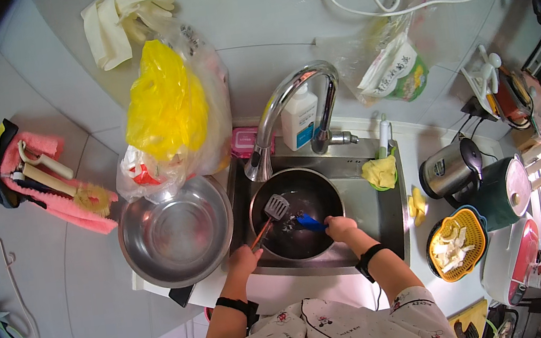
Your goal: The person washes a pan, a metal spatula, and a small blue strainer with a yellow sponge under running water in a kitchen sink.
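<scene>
A dark round pan [306,246] sits in the stainless steel sink [366,213], with some water and dark bits in its bottom. My left hand [245,260] grips the reddish handle of a slotted spatula [276,207], whose metal head is over the pan's inside. In my right hand [341,228] is a blue brush or scraper [311,222]; its far end meets the pan's bottom near the dark bits. Above the pan's back left rim hangs the spout of a chrome faucet [281,96].
Left of the sink stands a large steel basin [176,232] below hanging plastic bags [165,106]. A white bottle [299,116] is behind the faucet. To the right are a yellow cloth [380,173], a yellow basket [473,224] of pale food pieces and an electric kettle [450,171].
</scene>
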`<state>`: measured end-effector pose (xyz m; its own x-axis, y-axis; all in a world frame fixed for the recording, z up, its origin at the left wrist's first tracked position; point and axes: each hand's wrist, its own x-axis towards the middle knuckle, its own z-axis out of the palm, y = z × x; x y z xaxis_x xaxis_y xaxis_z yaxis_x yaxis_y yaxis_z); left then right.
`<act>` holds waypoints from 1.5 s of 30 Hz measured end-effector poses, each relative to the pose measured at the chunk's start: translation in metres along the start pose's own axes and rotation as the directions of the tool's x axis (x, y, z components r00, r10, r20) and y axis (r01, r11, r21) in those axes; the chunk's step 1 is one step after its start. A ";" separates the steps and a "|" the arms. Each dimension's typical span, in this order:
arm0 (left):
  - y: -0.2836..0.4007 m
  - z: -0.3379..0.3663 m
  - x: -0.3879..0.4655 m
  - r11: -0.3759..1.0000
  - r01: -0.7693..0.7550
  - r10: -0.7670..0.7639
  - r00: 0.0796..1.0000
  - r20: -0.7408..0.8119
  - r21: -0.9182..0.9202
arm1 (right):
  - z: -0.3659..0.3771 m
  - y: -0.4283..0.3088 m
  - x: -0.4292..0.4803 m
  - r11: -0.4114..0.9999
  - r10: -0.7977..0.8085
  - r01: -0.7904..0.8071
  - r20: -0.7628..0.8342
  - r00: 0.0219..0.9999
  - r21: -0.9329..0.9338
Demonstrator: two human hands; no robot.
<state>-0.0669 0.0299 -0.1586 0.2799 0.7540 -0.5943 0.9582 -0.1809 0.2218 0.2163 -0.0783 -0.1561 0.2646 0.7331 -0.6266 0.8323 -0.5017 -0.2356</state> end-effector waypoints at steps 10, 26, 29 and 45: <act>0.016 0.007 0.028 0.988 0.056 -0.034 0.989 0.146 -0.144 | 0.023 0.005 0.049 0.933 0.267 -0.214 -0.157 0.951 0.289; 0.042 -0.021 0.024 0.530 -0.096 0.262 0.963 0.055 -0.842 | -0.057 -0.006 -0.013 0.983 -0.063 0.003 -0.320 0.945 -0.184; 0.051 -0.039 0.024 0.321 -0.084 0.375 0.926 0.045 -0.943 | -0.117 -0.025 -0.006 0.887 -0.141 -0.058 -0.389 0.910 -0.458; 0.107 -0.084 0.042 -0.174 -0.114 0.401 0.899 -0.176 -0.978 | -0.123 0.064 0.065 0.787 -0.174 -0.194 -0.512 0.841 -0.586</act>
<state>0.0422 0.0951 -0.0949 0.6255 0.7164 -0.3092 -0.2573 0.5635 0.7851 0.3468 -0.0063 -0.1201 0.3273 0.9390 -0.1053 0.8889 -0.2682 0.3713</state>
